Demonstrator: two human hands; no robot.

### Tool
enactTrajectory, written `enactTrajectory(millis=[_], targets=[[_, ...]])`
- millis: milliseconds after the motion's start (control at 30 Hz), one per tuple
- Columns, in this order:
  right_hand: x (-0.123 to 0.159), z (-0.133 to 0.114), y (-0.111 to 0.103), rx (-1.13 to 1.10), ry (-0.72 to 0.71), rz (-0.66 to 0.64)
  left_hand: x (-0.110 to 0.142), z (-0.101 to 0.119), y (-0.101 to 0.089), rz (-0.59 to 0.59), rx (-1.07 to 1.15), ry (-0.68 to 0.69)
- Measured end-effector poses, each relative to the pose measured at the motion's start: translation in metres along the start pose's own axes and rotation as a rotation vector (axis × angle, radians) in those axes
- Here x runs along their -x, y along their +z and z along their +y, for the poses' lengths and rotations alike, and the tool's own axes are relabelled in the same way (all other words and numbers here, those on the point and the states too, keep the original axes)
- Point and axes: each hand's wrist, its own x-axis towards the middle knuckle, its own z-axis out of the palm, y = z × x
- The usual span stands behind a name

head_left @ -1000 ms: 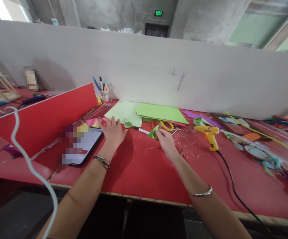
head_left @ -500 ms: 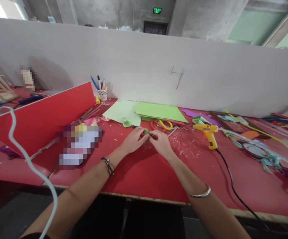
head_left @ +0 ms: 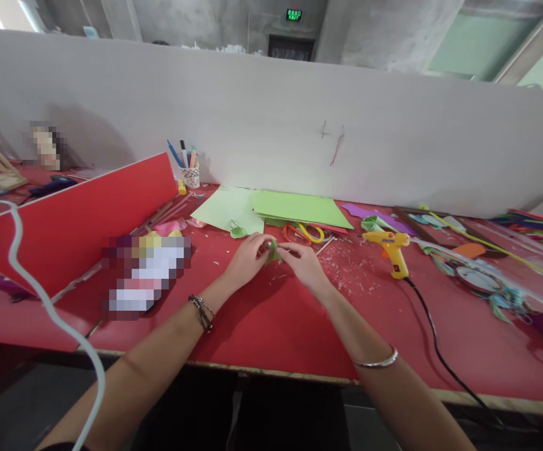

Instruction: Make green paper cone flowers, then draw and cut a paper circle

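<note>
Between my two hands is a small piece of green paper (head_left: pixel 274 252), folded or curled; its exact shape is partly covered by my fingers. My left hand (head_left: pixel 248 258) pinches it from the left side. From the right, the fingertips of my right hand (head_left: pixel 303 263) close on its other edge. Both hands are held over the red tabletop (head_left: pixel 271 326), near the middle. Just beyond them lie scissors with yellow and orange handles (head_left: pixel 313 233) and sheets of light green paper (head_left: pixel 302 210).
A yellow hot glue gun (head_left: pixel 393 250) with a black cord stands to the right, beside scattered paper shreds (head_left: pixel 351 269). At left are a red board (head_left: pixel 78 219) and a white cable (head_left: pixel 50 307). A pen cup (head_left: pixel 190 176) stands against the white partition (head_left: pixel 252 119).
The green paper has turned in my fingers and shows more of its surface. My right fingers have straightened somewhat and shifted slightly. The whole view has moved a little.
</note>
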Motion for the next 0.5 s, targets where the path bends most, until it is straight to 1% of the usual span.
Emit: enactTrajectory(millis=[67,167,300,500], targets=[[0.000,0.000,-0.001,-0.045,0.033,-0.029,0.000,0.001,0.000,0.015,0.024,-0.012],[0.001,0.002,-0.003,-0.074,0.044,-0.070,0.001,0.002,0.000,0.037,0.070,-0.028],[0.000,0.008,-0.002,-0.104,0.070,-0.138,0.000,0.001,0.000,0.015,0.127,-0.032],[-0.002,0.017,0.000,-0.190,0.120,-0.143,0.000,-0.001,0.001,0.010,0.130,-0.015]])
